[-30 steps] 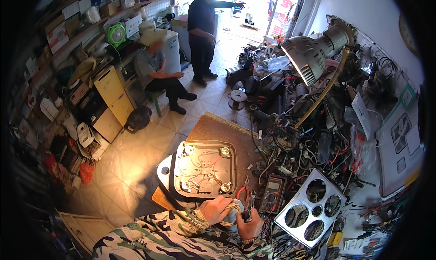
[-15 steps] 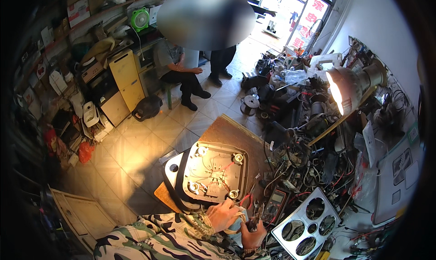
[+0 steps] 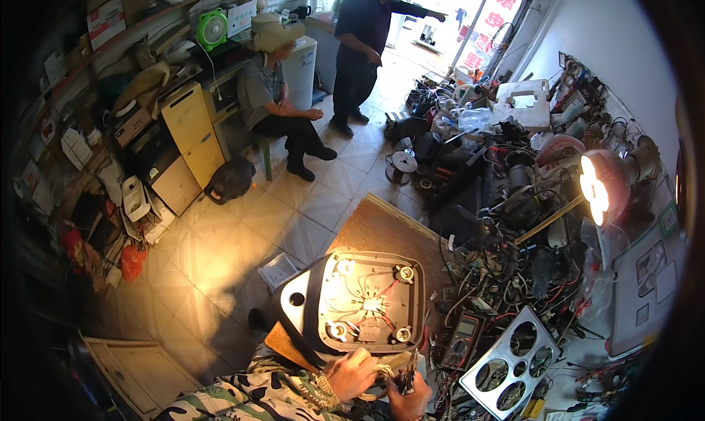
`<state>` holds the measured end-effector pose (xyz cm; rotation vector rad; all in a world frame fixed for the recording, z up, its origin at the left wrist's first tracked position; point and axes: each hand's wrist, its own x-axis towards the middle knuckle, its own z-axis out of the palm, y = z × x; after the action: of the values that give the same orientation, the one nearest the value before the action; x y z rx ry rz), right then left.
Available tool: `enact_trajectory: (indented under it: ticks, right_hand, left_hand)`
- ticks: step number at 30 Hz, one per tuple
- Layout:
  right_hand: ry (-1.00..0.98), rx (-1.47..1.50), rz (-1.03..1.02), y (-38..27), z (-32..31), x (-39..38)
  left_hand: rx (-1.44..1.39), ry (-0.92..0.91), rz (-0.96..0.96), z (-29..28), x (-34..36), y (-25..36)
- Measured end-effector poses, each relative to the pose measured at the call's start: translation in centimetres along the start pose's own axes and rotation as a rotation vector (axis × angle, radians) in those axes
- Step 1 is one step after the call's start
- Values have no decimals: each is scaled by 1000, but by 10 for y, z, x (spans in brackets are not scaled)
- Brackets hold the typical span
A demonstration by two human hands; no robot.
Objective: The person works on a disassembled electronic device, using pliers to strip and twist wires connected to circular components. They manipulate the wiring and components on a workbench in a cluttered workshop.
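Observation:
My left hand [image 3: 351,375] is closed on a loop of pale cord [image 3: 382,373] just below the lit housing. Beside it, my right hand [image 3: 413,399] grips a dark hand tool with metal parts [image 3: 408,375]; its exact kind is unclear. The tool's upper end is close to the cord. Ahead of both hands lies an opened appliance housing [image 3: 416,303], dark-rimmed and square with rounded corners. Inside it, round fittings [image 3: 404,275] sit at the corners, and several thin wires [image 3: 369,303] run toward the middle.
The housing rests on a brown wooden board [image 3: 367,226]. To the right are a multimeter [image 3: 463,340], a silver panel with round holes [image 3: 507,388], a lit lamp [image 3: 596,189] and heaped cables [image 3: 507,267]. Beyond, one person sits [image 3: 268,98] and another stands pointing [image 3: 360,46].
The whole view has shifted slightly. The lamp and the housing appear further right, with the housing's pale side piece showing more. Both hands remain close together at the cord.

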<state>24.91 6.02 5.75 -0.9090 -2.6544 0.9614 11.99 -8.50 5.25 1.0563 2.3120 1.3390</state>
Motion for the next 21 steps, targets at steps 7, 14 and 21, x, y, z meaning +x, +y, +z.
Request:
enact_trajectory:
  ticks: [7, 14, 21]
  right_hand:
    - [-49, 141, -70, -110, 60, 1]
    - [-154, 782, 310, -175, 137, 8]
    - [-172, 691, 166, -229, 143, 31]
  left_hand:
    - [1, 42, 18, -97, -18, -67]
    - [-42, 115, -36, -185, -33, -124]
    - [-62, 47, -131, -226, -17, -147]
